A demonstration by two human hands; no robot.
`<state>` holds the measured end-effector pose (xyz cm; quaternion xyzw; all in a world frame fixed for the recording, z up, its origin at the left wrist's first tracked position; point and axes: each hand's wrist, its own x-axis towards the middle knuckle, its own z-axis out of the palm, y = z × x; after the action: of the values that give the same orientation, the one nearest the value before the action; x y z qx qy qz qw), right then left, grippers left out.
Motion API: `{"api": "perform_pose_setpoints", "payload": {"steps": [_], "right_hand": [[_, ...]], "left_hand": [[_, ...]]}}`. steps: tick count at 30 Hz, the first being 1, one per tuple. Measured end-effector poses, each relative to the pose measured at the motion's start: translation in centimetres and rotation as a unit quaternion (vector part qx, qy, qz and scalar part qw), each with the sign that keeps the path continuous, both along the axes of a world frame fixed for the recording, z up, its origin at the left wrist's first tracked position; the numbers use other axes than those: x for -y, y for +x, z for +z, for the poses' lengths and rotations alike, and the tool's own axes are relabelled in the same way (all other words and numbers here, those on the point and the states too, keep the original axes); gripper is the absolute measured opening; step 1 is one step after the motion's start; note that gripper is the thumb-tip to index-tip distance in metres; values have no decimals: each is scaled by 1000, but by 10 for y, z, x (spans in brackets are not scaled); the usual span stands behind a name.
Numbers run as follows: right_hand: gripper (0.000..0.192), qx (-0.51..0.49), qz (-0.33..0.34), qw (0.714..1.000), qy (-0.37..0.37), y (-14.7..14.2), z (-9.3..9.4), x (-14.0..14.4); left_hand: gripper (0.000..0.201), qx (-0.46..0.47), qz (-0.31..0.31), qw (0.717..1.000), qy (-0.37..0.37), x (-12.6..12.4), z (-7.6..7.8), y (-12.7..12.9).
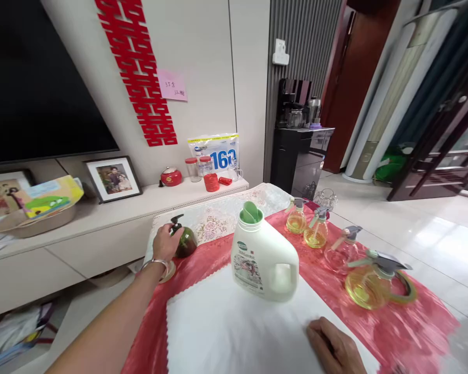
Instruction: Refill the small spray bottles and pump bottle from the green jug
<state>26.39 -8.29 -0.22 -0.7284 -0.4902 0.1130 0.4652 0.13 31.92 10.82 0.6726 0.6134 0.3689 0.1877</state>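
left hand (164, 243) grip wraps the dark green pump bottle (185, 240) at the desk's (420, 317) far left edge | right hand (335, 347) released, flat, pinning the white cloth (226, 327) | detergent jug (263, 255) upright mid-cloth

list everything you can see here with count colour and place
detergent jug: 1, pale green, green cap, on white cloth
white cloth: 1, over red tablecloth
pump bottle: 1, dark green, table's far left
spray bottles: 4, clear, three with yellow liquid, right side
picture frame: 1, dark, on white cabinet
red jar: 1, on cabinet
television: 1, black, wall
left hand: fingers on pump bottle
right hand: resting on white cloth
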Motion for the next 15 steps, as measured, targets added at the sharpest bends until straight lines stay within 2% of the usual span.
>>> {"api": "perform_pose_setpoints", "payload": {"steps": [5,8,11,15], "right_hand": [[44,8,12,1000,2,0,5,1],[45,14,24,1000,1,6,8,1],[45,16,22,1000,-2,9,8,1],[47,13,13,1000,-8,10,7,2]], "left_hand": [[29,-9,-12,1000,10,25,17,-15],[42,15,-58,998,2,55,27,-30],[49,87,-138,986,-37,102,28,-44],[44,141,-218,962,-81,177,22,-53]]}}
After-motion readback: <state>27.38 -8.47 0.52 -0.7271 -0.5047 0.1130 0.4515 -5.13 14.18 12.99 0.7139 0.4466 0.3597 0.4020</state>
